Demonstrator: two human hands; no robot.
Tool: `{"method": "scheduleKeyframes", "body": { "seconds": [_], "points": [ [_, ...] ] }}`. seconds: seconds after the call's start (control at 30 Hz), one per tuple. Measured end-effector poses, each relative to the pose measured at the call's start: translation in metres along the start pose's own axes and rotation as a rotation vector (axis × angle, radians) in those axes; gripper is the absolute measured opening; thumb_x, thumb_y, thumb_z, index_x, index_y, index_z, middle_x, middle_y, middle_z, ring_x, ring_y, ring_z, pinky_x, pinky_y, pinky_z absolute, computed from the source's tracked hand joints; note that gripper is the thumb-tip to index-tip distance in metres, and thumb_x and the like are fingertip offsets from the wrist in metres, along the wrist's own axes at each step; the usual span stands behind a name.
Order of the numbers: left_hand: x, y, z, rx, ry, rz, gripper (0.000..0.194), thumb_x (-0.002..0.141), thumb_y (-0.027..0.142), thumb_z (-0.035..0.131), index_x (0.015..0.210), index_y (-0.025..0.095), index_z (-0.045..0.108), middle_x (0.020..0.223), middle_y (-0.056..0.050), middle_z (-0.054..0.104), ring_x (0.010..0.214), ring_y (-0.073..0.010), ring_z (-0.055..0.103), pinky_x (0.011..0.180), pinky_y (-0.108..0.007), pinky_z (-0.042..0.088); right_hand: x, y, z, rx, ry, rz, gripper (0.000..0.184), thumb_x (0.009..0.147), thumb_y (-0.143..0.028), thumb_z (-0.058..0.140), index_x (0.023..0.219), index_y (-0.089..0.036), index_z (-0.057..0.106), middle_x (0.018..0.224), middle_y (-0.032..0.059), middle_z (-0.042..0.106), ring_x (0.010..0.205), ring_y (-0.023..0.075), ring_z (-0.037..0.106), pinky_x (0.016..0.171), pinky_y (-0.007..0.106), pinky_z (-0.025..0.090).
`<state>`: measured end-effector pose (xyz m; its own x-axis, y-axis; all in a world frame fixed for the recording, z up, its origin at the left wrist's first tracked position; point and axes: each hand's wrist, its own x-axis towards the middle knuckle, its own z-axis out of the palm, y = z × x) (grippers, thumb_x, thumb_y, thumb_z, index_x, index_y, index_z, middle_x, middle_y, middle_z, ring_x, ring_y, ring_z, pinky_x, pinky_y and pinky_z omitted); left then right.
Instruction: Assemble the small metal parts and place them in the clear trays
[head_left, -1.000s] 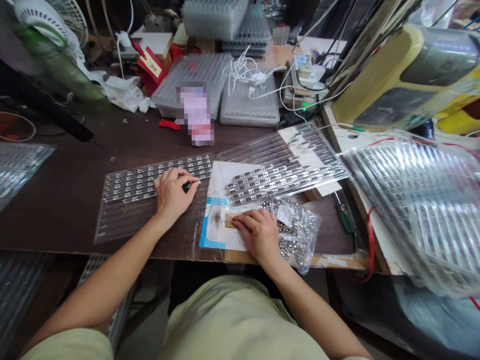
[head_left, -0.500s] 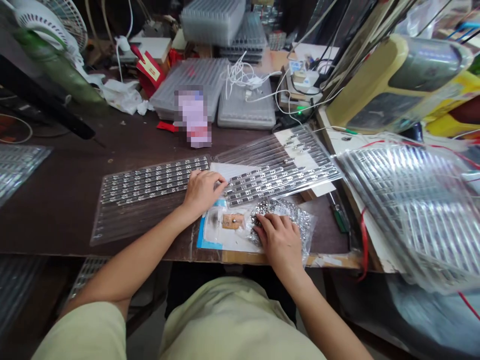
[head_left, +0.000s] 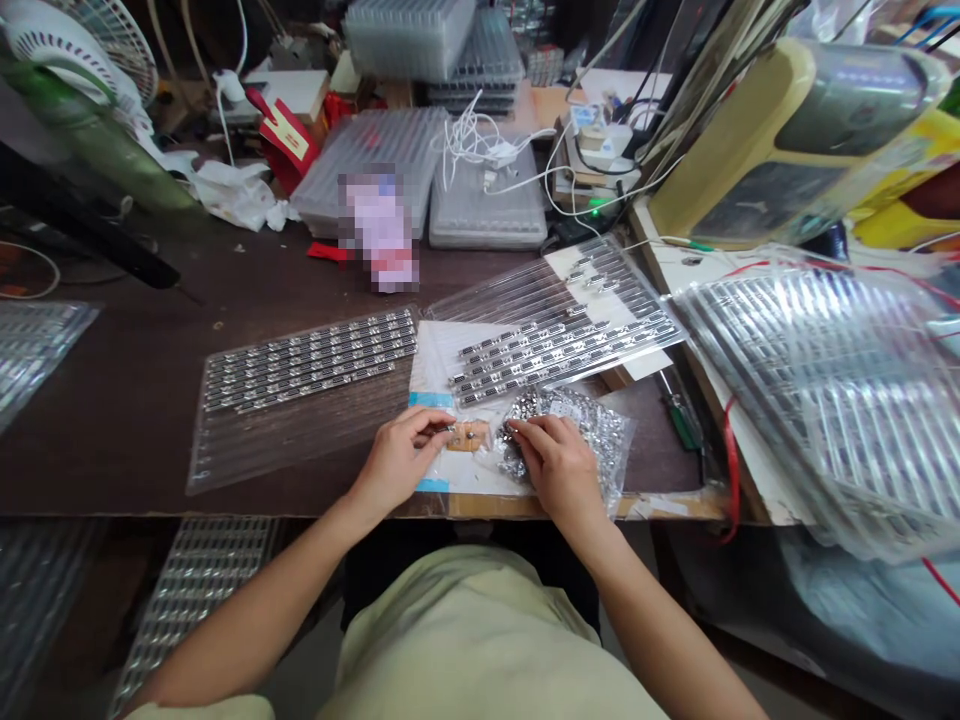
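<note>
My left hand [head_left: 405,455] is closed in a pinch at the left edge of a small brown block [head_left: 466,437]. A small metal piece seems to show at its fingertips, too small to make out fully. My right hand [head_left: 562,465] is also closed, its fingertips at the left side of a clear plastic bag of small shiny metal parts [head_left: 607,430]; what they pinch is hidden. Behind the hands, a clear ribbed tray [head_left: 495,290] carries rows of small metal connectors [head_left: 555,350]. Left of my left hand lies another clear tray [head_left: 277,450] with several filled rows.
A green-handled screwdriver [head_left: 681,425] lies right of the bag. Stacked clear trays [head_left: 840,400] overhang the right side. At the back are more trays [head_left: 487,215], tangled white cable [head_left: 480,145], a blurred-out purple item [head_left: 381,230] and a beige machine [head_left: 765,150].
My left hand has moved from between the two trays toward me, to the brown block. My right hand remains at the bag of metal parts. The view has shifted slightly.
</note>
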<state>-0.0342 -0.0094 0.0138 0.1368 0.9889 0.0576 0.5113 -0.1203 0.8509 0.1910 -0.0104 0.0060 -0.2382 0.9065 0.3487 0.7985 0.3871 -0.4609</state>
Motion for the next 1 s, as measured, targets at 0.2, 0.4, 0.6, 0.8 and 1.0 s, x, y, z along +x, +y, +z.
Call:
{"method": "scheduleKeyframes", "body": {
  "seconds": [0.2, 0.4, 0.6, 0.8, 1.0],
  "points": [
    [-0.004, -0.001, 0.003, 0.421, 0.039, 0.208, 0.018, 0.088, 0.023, 0.056, 0.1, 0.022, 0.07, 0.096, -0.006, 0.067, 0.09, -0.0198, 0.06, 0.081, -0.033, 0.049, -0.005, 0.001, -0.005, 0.1, -0.031, 0.064, 0.013, 0.091, -0.025, 0.052, 0.085, -0.02, 0.062, 0.08, 0.0035, 0.067, 0.076, 0.0167, 0.059, 0.07, 0.029, 0.046],
    [-0.003, -0.003, 0.006, 0.343, 0.07, 0.203, 0.015, 0.086, 0.023, 0.059, 0.097, 0.021, 0.07, 0.092, -0.005, 0.068, 0.087, -0.0183, 0.061, 0.079, -0.031, 0.049, -0.003, 0.0, -0.006, 0.196, -0.045, 0.045, 0.019, 0.092, -0.02, 0.047, 0.103, -0.021, 0.063, 0.096, 0.0048, 0.07, 0.087, 0.0168, 0.064, 0.078, 0.029, 0.05],
    [0.001, 0.003, 0.017, 0.217, 0.074, 0.237, 0.015, 0.085, 0.025, 0.062, 0.096, 0.023, 0.071, 0.089, -0.005, 0.067, 0.083, -0.0173, 0.062, 0.076, -0.031, 0.05, -0.003, -0.004, -0.009, 0.244, -0.028, 0.04, 0.017, 0.092, -0.021, 0.049, 0.093, -0.022, 0.066, 0.092, 0.005, 0.069, 0.088, 0.0172, 0.063, 0.078, 0.031, 0.051],
    [0.001, 0.0, 0.019, 0.245, 0.064, 0.248, 0.014, 0.085, 0.023, 0.061, 0.095, 0.023, 0.071, 0.09, -0.006, 0.067, 0.084, -0.0173, 0.062, 0.075, -0.031, 0.051, -0.005, -0.004, -0.009, 0.228, -0.022, 0.06, 0.017, 0.091, -0.022, 0.05, 0.097, -0.022, 0.066, 0.091, 0.0048, 0.069, 0.086, 0.0171, 0.062, 0.078, 0.031, 0.05],
    [0.002, -0.001, 0.021, 0.268, 0.055, 0.247, 0.013, 0.085, 0.024, 0.061, 0.094, 0.022, 0.07, 0.089, -0.005, 0.067, 0.083, -0.0176, 0.062, 0.075, -0.031, 0.051, -0.003, -0.004, -0.006, 0.185, -0.03, 0.054, 0.013, 0.09, -0.026, 0.054, 0.089, -0.023, 0.067, 0.084, 0.0022, 0.071, 0.079, 0.0163, 0.062, 0.073, 0.029, 0.046]
  ]
}}
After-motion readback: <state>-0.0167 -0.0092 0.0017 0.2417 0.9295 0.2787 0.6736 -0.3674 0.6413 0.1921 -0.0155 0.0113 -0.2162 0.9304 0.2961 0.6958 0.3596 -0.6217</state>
